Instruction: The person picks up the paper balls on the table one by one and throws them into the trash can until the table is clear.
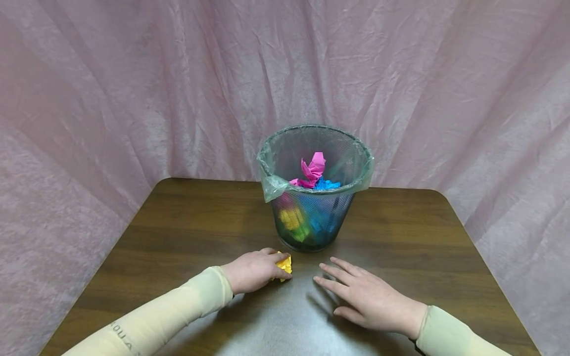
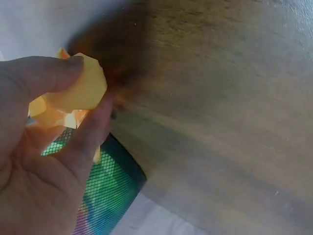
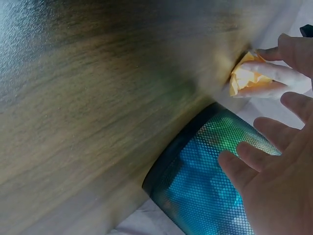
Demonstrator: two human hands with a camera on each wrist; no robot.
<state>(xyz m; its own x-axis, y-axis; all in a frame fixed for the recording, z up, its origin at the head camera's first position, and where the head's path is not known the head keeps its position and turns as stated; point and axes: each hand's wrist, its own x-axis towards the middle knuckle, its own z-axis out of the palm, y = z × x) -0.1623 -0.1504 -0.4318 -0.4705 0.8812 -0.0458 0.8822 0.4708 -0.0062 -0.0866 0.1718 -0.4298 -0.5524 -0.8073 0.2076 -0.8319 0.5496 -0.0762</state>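
A crumpled yellow paper ball (image 1: 285,266) is gripped between the thumb and fingers of my left hand (image 1: 255,271), low over the table in front of the bin. The left wrist view shows the thumb pressed on the yellow paper (image 2: 83,88) from one side and fingers on the other. My right hand (image 1: 374,299) holds nothing; its fingers are spread and fairly straight, to the right of the paper. Behind both hands stands a black mesh wastebasket (image 1: 307,244) with a clear greenish liner (image 1: 273,187). Inside it lie pink paper (image 1: 313,167), blue paper (image 1: 327,184), and yellow and green pieces seen through the mesh.
The wastebasket is upright on a dark brown wooden table (image 1: 200,212) with rounded back corners. A pink curtain (image 1: 178,89) hangs behind the table and at its sides.
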